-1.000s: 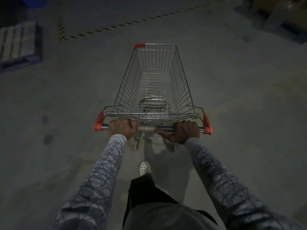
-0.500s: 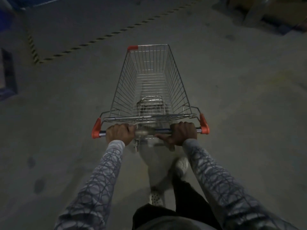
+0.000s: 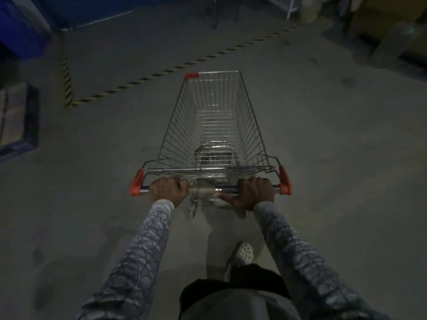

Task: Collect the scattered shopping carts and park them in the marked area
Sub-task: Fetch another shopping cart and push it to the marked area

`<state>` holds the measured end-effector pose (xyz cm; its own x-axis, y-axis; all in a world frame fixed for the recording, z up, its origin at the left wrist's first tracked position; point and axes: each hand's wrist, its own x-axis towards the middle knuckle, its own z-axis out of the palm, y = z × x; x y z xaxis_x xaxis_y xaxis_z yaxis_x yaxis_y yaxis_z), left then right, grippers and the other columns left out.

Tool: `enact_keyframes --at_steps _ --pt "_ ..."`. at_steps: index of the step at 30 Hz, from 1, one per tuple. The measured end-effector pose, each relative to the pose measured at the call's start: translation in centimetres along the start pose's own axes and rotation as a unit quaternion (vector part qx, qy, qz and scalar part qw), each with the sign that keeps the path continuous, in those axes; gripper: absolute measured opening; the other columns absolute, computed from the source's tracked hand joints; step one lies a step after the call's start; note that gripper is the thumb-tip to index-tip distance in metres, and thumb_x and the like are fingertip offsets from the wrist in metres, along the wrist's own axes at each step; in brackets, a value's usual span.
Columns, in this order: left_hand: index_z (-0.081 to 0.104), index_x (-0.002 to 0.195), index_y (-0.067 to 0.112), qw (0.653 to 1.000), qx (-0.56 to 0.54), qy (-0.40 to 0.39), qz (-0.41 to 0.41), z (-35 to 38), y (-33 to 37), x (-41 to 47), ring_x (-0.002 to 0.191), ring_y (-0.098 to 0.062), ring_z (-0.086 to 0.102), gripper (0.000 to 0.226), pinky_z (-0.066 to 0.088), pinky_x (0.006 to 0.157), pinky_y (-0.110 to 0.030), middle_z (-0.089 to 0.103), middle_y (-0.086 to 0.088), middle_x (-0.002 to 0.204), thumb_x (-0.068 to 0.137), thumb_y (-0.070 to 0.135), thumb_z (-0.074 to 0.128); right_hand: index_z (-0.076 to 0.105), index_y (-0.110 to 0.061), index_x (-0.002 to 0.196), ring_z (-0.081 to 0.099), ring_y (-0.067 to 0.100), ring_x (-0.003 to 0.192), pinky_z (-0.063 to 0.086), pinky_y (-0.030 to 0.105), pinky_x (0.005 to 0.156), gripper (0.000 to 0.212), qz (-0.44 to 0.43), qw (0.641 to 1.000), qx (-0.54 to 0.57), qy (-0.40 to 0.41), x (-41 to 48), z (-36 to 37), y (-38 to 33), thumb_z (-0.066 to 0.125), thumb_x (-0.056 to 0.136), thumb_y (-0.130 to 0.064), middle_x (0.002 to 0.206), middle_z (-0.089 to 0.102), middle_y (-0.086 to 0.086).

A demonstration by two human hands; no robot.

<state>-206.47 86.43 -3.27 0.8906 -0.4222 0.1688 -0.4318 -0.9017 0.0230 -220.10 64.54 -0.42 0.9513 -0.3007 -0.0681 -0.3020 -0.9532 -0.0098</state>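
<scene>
A dim concrete floor (image 3: 346,158) is seen, and at its centre a shopping cart (image 3: 178,130) is stood, just short of the yellow-and-black striped line (image 3: 161,72) laid ahead and to the left. The wire basket is shown silvery, tapered toward a red front corner (image 3: 191,75). The handle bar (image 3: 226,187), capped red at both ends, is gripped by the left hand (image 3: 167,190) and the right hand (image 3: 251,192), fingers wrapped firmly round it.
</scene>
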Motion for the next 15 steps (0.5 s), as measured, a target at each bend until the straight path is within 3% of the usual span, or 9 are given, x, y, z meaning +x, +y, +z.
enact_keyframes --at_steps 6,10,15 --pt "0.064 0.056 0.011 0.996 -0.001 -0.066 -0.055 1.7 3.6 8.2 0.051 -0.030 0.063 0.056 0.027 0.055 -0.028 0.064 -0.011 0.055 0.079 0.043 0.024 0.067 -0.025 0.079 0.066 0.022 0.069 0.034 0.029 0.060 0.091 -0.054 0.998 -0.024 -0.001 10.9 -1.0 5.5 0.018 0.065 -0.100 0.076 0.070 0.000" --pt "0.062 0.051 0.010 0.994 -0.008 -0.056 -0.089 2.0 5.8 13.7 0.044 -0.028 0.061 0.053 0.030 0.054 -0.026 0.061 -0.010 0.049 0.079 0.041 0.030 0.059 -0.026 0.073 0.068 0.022 0.068 0.033 0.029 0.060 0.088 -0.085 0.995 -0.042 0.021 18.4 -0.9 8.3 0.016 0.063 -0.101 0.073 0.071 0.000" --pt "0.064 0.055 0.011 0.991 -0.018 -0.060 -0.118 2.1 7.6 21.2 0.047 -0.029 0.063 0.056 0.033 0.055 -0.027 0.064 -0.011 0.051 0.081 0.044 0.028 0.069 -0.029 0.083 0.066 0.019 0.069 0.037 0.030 0.063 0.093 -0.114 0.991 -0.074 0.007 28.9 -1.2 10.7 0.020 0.060 -0.104 0.073 0.069 -0.005"
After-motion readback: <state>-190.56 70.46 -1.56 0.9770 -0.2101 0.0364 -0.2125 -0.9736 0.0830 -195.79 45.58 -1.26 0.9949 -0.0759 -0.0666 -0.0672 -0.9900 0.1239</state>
